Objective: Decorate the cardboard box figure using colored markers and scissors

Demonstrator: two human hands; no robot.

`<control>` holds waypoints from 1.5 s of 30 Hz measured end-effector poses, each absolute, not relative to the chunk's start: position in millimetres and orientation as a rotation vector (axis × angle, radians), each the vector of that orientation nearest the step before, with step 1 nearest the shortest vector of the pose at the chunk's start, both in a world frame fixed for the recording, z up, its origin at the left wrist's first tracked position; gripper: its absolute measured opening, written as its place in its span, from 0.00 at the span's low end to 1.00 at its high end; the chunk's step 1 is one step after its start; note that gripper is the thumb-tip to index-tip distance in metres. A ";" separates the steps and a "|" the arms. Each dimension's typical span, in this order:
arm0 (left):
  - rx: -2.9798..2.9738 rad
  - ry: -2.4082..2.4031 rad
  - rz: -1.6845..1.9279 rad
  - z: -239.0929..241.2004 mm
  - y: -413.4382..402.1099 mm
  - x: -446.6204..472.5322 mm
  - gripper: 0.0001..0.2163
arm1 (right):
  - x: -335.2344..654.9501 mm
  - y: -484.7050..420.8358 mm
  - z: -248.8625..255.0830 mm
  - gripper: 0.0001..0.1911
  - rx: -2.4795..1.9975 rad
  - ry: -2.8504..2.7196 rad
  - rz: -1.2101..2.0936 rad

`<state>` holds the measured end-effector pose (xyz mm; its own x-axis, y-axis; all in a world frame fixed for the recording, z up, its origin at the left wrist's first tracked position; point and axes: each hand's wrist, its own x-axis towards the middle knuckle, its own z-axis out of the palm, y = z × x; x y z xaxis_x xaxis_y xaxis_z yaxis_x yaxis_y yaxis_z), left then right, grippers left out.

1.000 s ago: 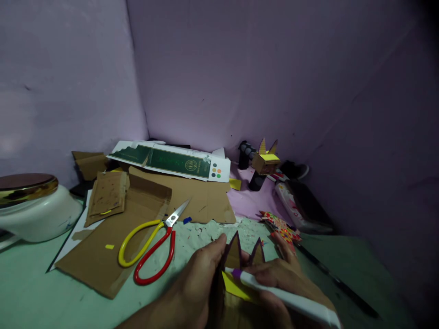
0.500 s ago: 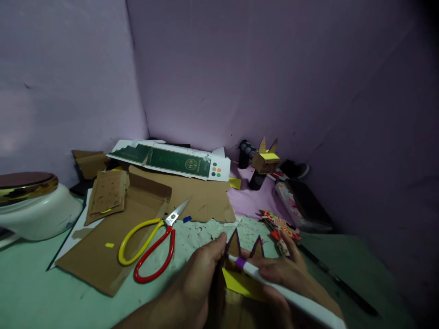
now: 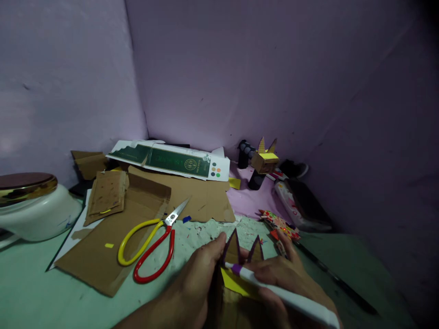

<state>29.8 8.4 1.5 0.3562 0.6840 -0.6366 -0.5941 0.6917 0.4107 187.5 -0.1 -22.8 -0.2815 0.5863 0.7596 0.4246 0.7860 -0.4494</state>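
My left hand (image 3: 202, 274) is closed around the side of a small cardboard box (image 3: 236, 310) with two pointed cardboard ears (image 3: 232, 249), edged in purple, and a yellow paper strip (image 3: 236, 284) on it. In my right hand (image 3: 291, 278) is a white marker (image 3: 291, 297) with a purple band near its tip. The marker's tip is at the base of the left ear, just above the yellow strip. The box's lower part is cut off by the picture's bottom edge.
Scissors (image 3: 161, 242) with yellow and red handles lie open on the left beside cardboard sheets (image 3: 96, 260). A similar eared cardboard head (image 3: 265, 162) stands on black tubes at the back. A white pot-like vessel (image 3: 37, 214) is far left; a long dark blade-like tool (image 3: 339, 283) lies right.
The marker's tip has shifted slightly left and down along the base of the left ear. My right hand has moved with it, while my left hand keeps its hold.
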 end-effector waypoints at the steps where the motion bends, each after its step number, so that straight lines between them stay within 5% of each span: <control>1: 0.111 0.887 0.830 1.4 8.5 30.1 0.20 | 188.4 2.7 -23.6 0.03 -0.731 -1.949 0.163; 10: 0.077 0.911 0.844 4.9 8.2 30.4 0.19 | 186.1 14.6 -30.9 0.11 -0.671 -1.956 0.024; 18: 0.134 0.983 0.870 5.0 8.4 30.7 0.18 | 184.9 4.2 -24.6 0.03 -0.805 -1.814 0.101; 25: 0.235 0.860 0.913 -8.6 6.4 28.3 0.17 | 188.3 21.4 -29.7 0.16 -0.647 -1.980 -0.174; 35: 0.183 0.709 0.847 -5.4 6.4 26.3 0.18 | 186.2 10.7 -26.0 0.07 -0.770 -1.892 0.025; 45: 0.242 0.680 0.843 -8.1 8.2 23.3 0.18 | 195.1 26.7 -36.2 0.13 -0.632 -1.850 -0.217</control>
<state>23.3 8.2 -8.1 0.4715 0.7542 -0.4570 -0.6059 0.6536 0.4535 195.1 26.7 -36.2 -0.2428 0.3168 0.9169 0.5208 0.8400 -0.1523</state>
